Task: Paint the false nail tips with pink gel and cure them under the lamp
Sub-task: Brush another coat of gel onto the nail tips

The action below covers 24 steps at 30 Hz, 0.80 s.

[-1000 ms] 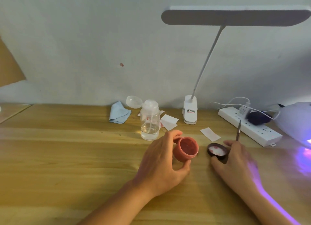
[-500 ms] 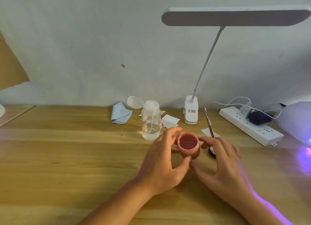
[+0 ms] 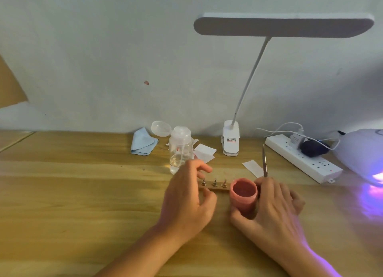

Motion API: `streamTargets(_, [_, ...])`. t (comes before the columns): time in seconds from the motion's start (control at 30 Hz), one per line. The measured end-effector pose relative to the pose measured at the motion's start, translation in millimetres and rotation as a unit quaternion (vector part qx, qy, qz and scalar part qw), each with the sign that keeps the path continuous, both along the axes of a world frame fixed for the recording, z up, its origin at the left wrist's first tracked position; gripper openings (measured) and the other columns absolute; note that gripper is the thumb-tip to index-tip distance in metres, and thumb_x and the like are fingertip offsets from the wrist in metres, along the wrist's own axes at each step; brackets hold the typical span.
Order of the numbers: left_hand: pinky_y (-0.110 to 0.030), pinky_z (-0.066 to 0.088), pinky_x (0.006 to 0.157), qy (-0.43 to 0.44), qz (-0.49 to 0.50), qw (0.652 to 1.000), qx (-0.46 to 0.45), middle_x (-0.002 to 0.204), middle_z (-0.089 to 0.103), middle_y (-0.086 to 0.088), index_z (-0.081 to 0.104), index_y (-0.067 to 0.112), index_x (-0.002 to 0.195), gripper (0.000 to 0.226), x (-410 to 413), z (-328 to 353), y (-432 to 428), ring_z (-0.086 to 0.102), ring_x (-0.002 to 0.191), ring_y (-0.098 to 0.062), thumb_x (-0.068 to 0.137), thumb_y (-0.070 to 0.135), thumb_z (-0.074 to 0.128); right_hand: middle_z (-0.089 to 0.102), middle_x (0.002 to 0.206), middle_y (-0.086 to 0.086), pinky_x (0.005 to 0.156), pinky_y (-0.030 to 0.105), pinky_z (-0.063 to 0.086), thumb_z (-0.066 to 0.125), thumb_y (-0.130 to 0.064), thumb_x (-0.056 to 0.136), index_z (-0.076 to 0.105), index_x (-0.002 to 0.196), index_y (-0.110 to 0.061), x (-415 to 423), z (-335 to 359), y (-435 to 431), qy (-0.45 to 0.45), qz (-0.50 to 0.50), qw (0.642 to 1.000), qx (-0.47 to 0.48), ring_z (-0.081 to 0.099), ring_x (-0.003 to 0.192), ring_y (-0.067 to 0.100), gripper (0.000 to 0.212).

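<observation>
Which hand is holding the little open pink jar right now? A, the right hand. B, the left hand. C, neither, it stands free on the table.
A: the right hand curls thumb and fingers round the small open pink jar, while the left hand pinches the end of the brown wooden strip with metal nail stands.

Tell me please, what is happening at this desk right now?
A person seems to be preparing to paint nails at a wooden desk. The right hand grips an open pink gel jar and also holds a thin metal tool, which points up. The left hand pinches the left end of a wooden strip with small metal holders, just left of the jar. The curing lamp at the right edge glows purple.
</observation>
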<state>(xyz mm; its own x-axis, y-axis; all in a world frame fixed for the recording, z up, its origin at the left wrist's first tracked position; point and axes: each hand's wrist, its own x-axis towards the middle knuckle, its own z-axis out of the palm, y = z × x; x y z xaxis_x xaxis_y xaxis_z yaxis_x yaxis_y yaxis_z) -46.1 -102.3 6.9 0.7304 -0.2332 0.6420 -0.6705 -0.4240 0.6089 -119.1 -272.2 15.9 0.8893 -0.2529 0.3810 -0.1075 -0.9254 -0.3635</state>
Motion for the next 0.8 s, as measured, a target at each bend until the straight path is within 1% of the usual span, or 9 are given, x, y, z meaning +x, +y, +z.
streamTargets(0.03, [-0.029,0.048,0.078,0.007,0.026,1.000,-0.011,0.097,0.056,0.018,0.041,0.035,0.106,0.043,4.0,-0.6,1.5,0.056,0.090,-0.006,0.072,0.015,0.059,0.044,0.095,-0.007,0.099,0.041,0.031,0.059,-0.065,0.066,0.039,0.100,-0.026,-1.1,-1.3,-0.1,0.001,-0.012,1.000,-0.019,0.043,0.096,0.015,0.055])
streamTargets(0.1, [-0.035,0.047,0.078,0.037,0.055,0.998,-0.007,0.092,0.053,0.016,0.039,0.031,0.104,0.043,10.9,-3.1,3.5,0.051,0.083,-0.007,0.073,0.014,0.063,0.043,0.096,-0.008,0.100,0.039,0.027,0.054,-0.068,0.067,0.039,0.101,-0.028,-2.2,-3.2,-1.2,0.004,-0.037,0.998,-0.051,0.044,0.096,0.015,0.054])
streamTargets(0.2, [-0.040,0.046,0.082,0.077,0.080,0.994,0.012,0.093,0.051,0.015,0.041,0.026,0.105,0.043,16.3,-6.4,3.7,0.050,0.084,-0.010,0.075,0.013,0.070,0.042,0.097,-0.007,0.098,0.039,0.025,0.055,-0.069,0.071,0.042,0.103,-0.027,-0.1,-4.9,-3.8,0.012,-0.066,0.996,-0.066,0.045,0.098,0.017,0.055])
streamTargets(0.27, [-0.037,0.045,0.082,0.102,0.089,0.990,0.022,0.096,0.051,0.016,0.042,0.027,0.105,0.043,17.6,-6.8,4.5,0.051,0.087,-0.010,0.075,0.018,0.071,0.041,0.096,-0.006,0.096,0.040,0.026,0.059,-0.067,0.071,0.045,0.104,-0.025,1.9,-6.4,-5.6,0.006,-0.074,0.995,-0.065,0.046,0.097,0.019,0.055])
streamTargets(0.4, [-0.027,0.041,0.079,0.163,0.092,0.981,0.046,0.102,0.051,0.019,0.042,0.032,0.103,0.042,24.7,-8.3,11.9,0.052,0.092,-0.006,0.074,0.027,0.072,0.037,0.097,-0.008,0.095,0.036,0.023,0.051,-0.071,0.073,0.041,0.106,-0.030,5.2,-7.7,-8.7,0.026,-0.078,0.994,-0.068,0.041,0.098,0.014,0.054])
streamTargets(0.5, [-0.025,0.042,0.077,0.191,0.086,0.975,0.070,0.104,0.054,0.021,0.048,0.034,0.103,0.038,31.5,-6.5,16.8,0.053,0.089,-0.002,0.074,0.030,0.072,0.036,0.098,-0.009,0.095,0.035,0.022,0.049,-0.071,0.073,0.038,0.107,-0.031,7.1,-7.2,-9.1,0.033,-0.080,0.994,-0.065,0.038,0.098,0.013,0.053])
streamTargets(0.63, [-0.020,0.043,0.073,0.199,0.079,0.974,0.074,0.101,0.058,0.022,0.056,0.038,0.097,0.030,33.6,-5.7,18.9,0.054,0.080,0.003,0.073,0.034,0.074,0.036,0.100,-0.009,0.095,0.035,0.023,0.049,-0.069,0.074,0.038,0.110,-0.032,9.0,-4.2,-9.4,0.043,-0.093,0.993,-0.058,0.040,0.101,0.014,0.053])
streamTargets(0.73, [-0.013,0.039,0.068,0.197,0.074,0.974,0.082,0.094,0.061,0.025,0.057,0.040,0.093,0.025,32.4,-6.2,18.3,0.053,0.080,0.009,0.075,0.040,0.074,0.038,0.103,-0.010,0.096,0.036,0.023,0.051,-0.067,0.074,0.039,0.115,-0.032,9.6,-2.1,-9.4,0.045,-0.093,0.994,-0.044,0.040,0.105,0.014,0.055])
streamTargets(0.8, [-0.014,0.040,0.070,0.194,0.076,0.974,0.092,0.092,0.063,0.025,0.058,0.039,0.093,0.023,32.3,-6.3,17.4,0.053,0.079,0.010,0.076,0.041,0.073,0.039,0.106,-0.010,0.098,0.037,0.025,0.056,-0.063,0.074,0.040,0.119,-0.031,9.5,-1.4,-9.2,0.040,-0.088,0.995,-0.031,0.040,0.107,0.014,0.057])
